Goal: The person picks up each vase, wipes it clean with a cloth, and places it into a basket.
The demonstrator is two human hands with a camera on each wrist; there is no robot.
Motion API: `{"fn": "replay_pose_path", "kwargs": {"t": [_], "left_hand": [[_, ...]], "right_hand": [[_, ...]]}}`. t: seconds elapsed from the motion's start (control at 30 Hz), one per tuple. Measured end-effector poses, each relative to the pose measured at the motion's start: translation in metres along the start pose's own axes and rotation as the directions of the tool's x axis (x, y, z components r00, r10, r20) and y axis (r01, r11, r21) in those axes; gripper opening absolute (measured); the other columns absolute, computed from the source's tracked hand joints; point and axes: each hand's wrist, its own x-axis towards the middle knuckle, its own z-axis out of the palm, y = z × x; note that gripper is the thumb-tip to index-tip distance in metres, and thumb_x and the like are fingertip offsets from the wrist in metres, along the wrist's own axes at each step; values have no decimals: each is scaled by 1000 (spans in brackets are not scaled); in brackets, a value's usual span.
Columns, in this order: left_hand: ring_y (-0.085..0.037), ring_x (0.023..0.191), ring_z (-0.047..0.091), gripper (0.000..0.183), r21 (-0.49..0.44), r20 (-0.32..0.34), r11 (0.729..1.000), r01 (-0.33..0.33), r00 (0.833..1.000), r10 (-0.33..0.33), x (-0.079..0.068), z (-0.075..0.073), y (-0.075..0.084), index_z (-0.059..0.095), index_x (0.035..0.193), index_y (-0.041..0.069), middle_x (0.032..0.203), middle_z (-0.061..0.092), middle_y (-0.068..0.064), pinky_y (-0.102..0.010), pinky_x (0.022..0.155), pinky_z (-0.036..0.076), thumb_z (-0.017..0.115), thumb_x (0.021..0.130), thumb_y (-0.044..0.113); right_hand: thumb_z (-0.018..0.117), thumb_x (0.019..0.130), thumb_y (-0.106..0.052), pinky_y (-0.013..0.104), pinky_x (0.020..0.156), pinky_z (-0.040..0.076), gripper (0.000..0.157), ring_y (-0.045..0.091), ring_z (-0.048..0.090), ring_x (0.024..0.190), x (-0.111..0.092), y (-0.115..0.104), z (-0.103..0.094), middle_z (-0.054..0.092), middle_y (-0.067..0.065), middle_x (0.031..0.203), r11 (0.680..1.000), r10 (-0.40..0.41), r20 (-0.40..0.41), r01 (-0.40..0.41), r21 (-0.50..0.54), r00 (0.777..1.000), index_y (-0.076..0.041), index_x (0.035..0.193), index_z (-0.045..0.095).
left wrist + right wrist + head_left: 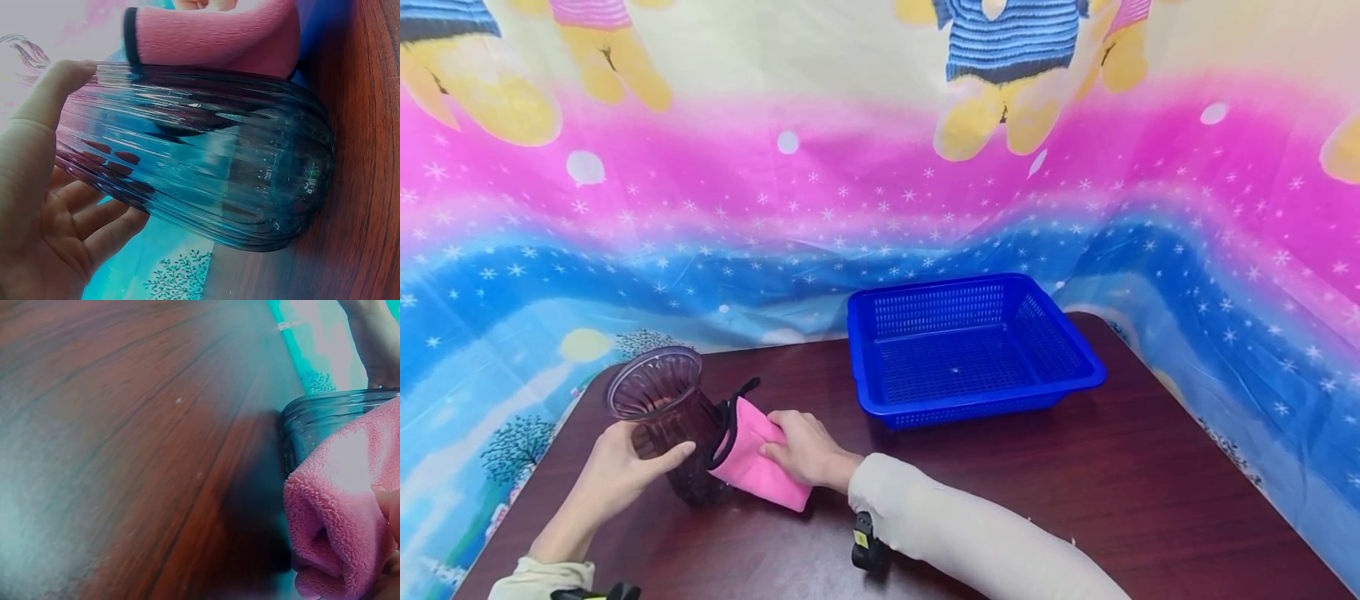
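A ribbed, purplish glass vase [688, 429] with a flared rim is at the left of the table in the head view. Below that rim, my left hand [613, 471] grips it, thumb on the near side and fingers round the far side. My right hand [805, 454] pinches a pink cloth [756, 462] with black edging and presses it to the vase's right side. The left wrist view shows the vase's base [300, 169] close to the tabletop. Fuzzy folds of the cloth [337, 506] hide part of the glass in the right wrist view.
A blue plastic basket [865, 392] with perforated walls stands at the back of the dark wooden table [1000, 500], right of the hands. Behind the table hangs a printed cloth backdrop [737, 183].
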Motion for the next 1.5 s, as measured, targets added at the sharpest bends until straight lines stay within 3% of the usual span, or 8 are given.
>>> {"fn": "replay_pose_path", "kwargs": {"t": [0.67, 1.1, 1.5], "left_hand": [[19, 85, 53, 53, -24, 4, 999, -34, 999, 34, 0, -3, -5, 62, 124, -1, 106, 74, -22, -6, 71, 43, 83, 78, 15], [19, 85, 54, 55, -37, -12, 998, -59, 998, 59, -2, -3, -9, 62, 123, -2, 104, 75, -23, -5, 71, 43, 84, 76, 15], [18, 85, 54, 53, -25, -2, 998, -54, 999, 54, 1, 1, -3, 63, 121, -2, 104, 75, -23, -12, 71, 47, 84, 75, 15]], "right_hand": [[70, 94, -21, 16, 59, 39, 13, 4, 47, 64, 7, -28, -14, 53, -7, 70, 996, -49, -64, 54, 78, 997, -12, 103, 68], [70, 94, -23, 15, 65, 42, 23, 3, 52, 70, 8, -41, -21, 61, -8, 80, 994, -43, -73, 50, 96, 996, -13, 115, 69], [71, 94, -22, 16, 65, 42, 21, 4, 53, 71, 6, -39, -26, 63, -8, 80, 994, -26, -86, 34, 100, 996, -14, 113, 70]]}}
